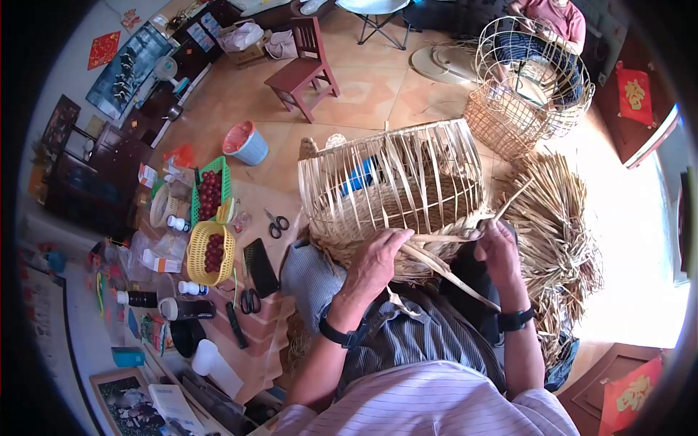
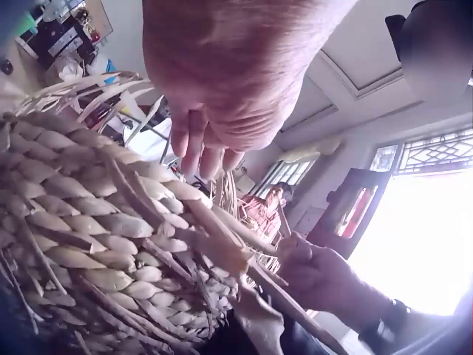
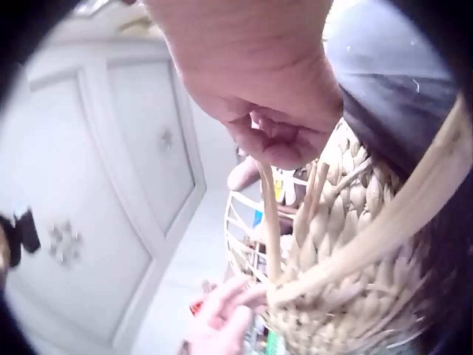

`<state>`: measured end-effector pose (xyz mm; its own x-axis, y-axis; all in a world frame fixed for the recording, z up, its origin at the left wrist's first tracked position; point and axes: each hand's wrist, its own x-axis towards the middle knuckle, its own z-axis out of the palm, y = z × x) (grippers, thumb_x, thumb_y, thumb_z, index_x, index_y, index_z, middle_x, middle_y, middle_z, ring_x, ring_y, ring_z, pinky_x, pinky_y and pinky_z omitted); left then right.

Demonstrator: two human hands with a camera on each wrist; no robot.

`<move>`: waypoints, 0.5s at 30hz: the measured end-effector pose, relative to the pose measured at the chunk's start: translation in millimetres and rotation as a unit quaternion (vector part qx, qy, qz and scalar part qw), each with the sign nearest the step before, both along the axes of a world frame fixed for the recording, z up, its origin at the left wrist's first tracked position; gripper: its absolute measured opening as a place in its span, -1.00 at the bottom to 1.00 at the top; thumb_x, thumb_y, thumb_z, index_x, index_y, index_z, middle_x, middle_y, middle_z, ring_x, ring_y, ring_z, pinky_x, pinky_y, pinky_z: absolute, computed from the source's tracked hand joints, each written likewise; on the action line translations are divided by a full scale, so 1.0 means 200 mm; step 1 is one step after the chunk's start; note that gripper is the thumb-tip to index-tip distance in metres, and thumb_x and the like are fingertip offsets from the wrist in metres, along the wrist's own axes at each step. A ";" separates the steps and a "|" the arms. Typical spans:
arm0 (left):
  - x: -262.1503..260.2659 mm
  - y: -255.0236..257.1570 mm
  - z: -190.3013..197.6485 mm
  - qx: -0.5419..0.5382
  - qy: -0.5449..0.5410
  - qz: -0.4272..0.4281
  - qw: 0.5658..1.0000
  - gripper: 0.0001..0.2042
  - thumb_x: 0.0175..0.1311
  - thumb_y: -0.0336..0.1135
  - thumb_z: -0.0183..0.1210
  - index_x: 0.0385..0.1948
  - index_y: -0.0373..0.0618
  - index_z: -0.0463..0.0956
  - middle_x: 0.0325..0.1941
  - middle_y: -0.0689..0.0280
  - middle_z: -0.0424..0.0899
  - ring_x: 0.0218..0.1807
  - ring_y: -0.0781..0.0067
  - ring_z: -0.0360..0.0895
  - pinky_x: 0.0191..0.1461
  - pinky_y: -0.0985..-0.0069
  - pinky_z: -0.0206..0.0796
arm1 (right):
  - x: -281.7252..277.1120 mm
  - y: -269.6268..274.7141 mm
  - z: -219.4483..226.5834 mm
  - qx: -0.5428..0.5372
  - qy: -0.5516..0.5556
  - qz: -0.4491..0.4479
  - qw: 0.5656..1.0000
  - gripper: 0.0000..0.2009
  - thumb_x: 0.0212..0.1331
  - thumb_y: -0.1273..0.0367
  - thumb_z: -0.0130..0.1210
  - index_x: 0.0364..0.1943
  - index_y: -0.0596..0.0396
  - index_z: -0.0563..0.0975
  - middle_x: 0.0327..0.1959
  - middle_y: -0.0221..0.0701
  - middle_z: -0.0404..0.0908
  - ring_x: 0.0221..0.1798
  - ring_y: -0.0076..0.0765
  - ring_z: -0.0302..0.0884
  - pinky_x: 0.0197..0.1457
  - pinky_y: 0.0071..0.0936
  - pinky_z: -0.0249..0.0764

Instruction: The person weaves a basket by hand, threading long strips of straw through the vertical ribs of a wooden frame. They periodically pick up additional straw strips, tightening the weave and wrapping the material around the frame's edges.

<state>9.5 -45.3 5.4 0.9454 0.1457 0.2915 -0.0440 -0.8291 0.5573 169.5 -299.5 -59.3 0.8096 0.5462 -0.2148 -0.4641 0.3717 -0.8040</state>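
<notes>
Half-woven basket (image 1: 396,192) lies on its side on the person's lap: pale straw, tight plaited base, loose upright ribs fanning out w/ gaps betw. them. Left hand (image 1: 374,261) fingers curled over the woven rim; right hand (image 1: 498,247) pinches a flat strip (image 1: 443,269) at the rim. No legible writing; red wall hangings bear gold characters, unreadable.

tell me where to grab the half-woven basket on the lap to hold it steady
Grip the half-woven basket by its dense woven band at the lap end, coming from the wearer's side, probably with a hand on each flank. That band looks tight and firm, where the left hand and right hand already sit; the upright strips beyond are loose, spaced and would likely bend.
</notes>
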 end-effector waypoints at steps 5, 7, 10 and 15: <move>0.04 0.07 -0.01 -0.062 0.074 -0.018 0.995 -0.67 0.47 -0.58 0.13 0.20 -0.11 0.62 -0.07 0.09 0.80 -0.11 0.02 0.79 0.02 0.22 0.67 | -0.23 -0.02 0.19 -0.180 -0.057 0.134 0.973 -0.49 0.57 -0.01 0.13 0.16 0.22 0.52 0.02 -0.25 0.71 -0.17 -0.34 0.75 -0.09 -0.42 0.72; 0.07 0.10 0.02 -0.092 0.107 -0.026 0.990 -0.67 0.45 -0.57 0.16 0.18 -0.10 0.63 -0.06 0.09 0.80 -0.08 0.04 0.79 0.03 0.22 0.67 | -0.33 0.01 0.24 -0.198 -0.056 0.235 0.950 -0.56 0.60 0.07 0.13 0.14 0.23 0.54 -0.12 -0.30 0.73 -0.25 -0.47 0.72 -0.25 -0.53 0.66; 0.06 0.11 0.07 -0.060 0.129 -0.052 0.988 -0.62 0.35 -0.40 0.37 0.20 -0.04 0.63 0.00 0.11 0.81 -0.01 0.06 0.80 0.11 0.25 0.65 | -0.34 0.11 0.33 -0.236 -0.107 0.319 0.911 -0.70 0.66 0.23 0.04 0.04 0.23 0.58 -0.42 -0.50 0.64 -0.52 -0.67 0.51 -0.48 -0.65 0.46; 0.06 0.06 0.04 -0.025 0.093 -0.041 0.995 -0.62 0.24 -0.28 0.48 0.11 -0.05 0.71 -0.08 0.16 0.83 -0.05 0.07 0.80 0.05 0.26 0.64 | -0.14 0.20 0.55 -0.176 -0.068 0.344 0.920 -0.70 0.68 0.26 -0.03 0.11 0.26 0.56 -0.32 -0.37 0.70 -0.39 -0.50 0.71 -0.43 -0.62 0.57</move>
